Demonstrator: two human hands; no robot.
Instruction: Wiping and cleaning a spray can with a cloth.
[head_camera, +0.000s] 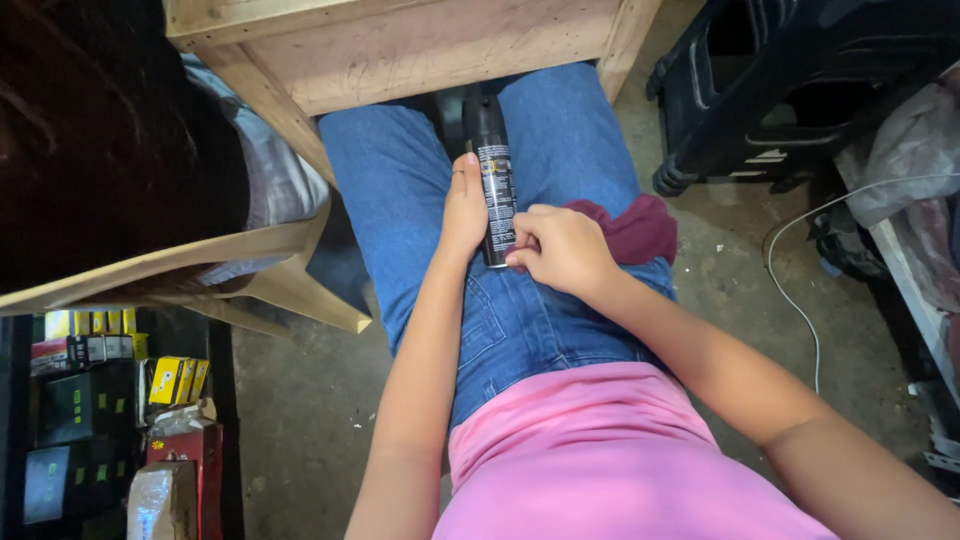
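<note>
— Where was the can just then?

— The black spray can (490, 175) lay lengthwise in my lap, on the jeans (400, 180) between my thighs, its nozzle end pointing away from me toward the wooden table (420, 45).

— And your hands?

— My left hand (462, 210) was pressed flat along the can's left side, fingers straight, steadying it. My right hand (560, 245) was curled, fingertips pinching at the can's near end — gripping it there.

— Anything else on your lap?

— A dark red cloth (640, 225) sat bunched on my right thigh, just behind the right hand, touching it.

— Around you?

— Small yellow boxes (175, 380) on a shelf to my left, a black crate (800, 90) to my right, a white cable (800, 290) on the concrete floor.
</note>
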